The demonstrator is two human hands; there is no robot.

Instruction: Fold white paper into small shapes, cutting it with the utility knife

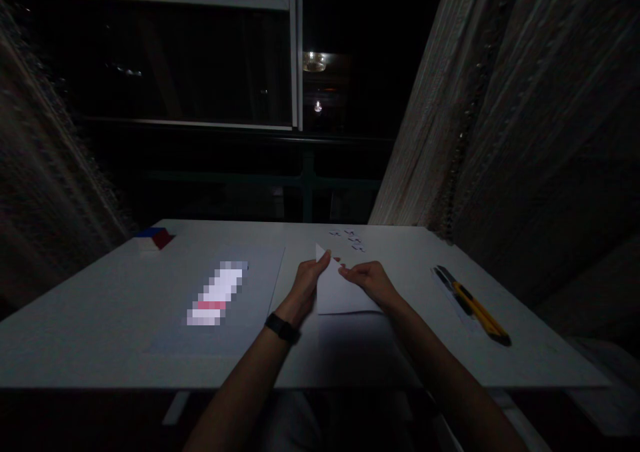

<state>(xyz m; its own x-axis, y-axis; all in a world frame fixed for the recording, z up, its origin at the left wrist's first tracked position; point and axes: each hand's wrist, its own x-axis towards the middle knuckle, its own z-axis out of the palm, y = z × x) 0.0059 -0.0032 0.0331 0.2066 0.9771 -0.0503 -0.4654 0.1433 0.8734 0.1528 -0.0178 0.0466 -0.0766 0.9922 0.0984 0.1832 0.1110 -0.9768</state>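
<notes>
A folded white sheet of paper (340,291) lies on the white table (100,319) in front of me, one corner raised to a point. My left hand (309,282), with a dark watch on its wrist, pinches the sheet's upper left edge near that point. My right hand (367,279) rests on the sheet's right side with its fingers curled down onto the paper.
A yellow and black utility knife (480,311) lies beside a ruler at the right. Several small paper scraps (351,239) sit beyond the sheet. A red, white and blue box (154,237) is at the far left, and a blurred-out flat item (219,293) lies left of centre. Curtains hang on both sides of a dark window.
</notes>
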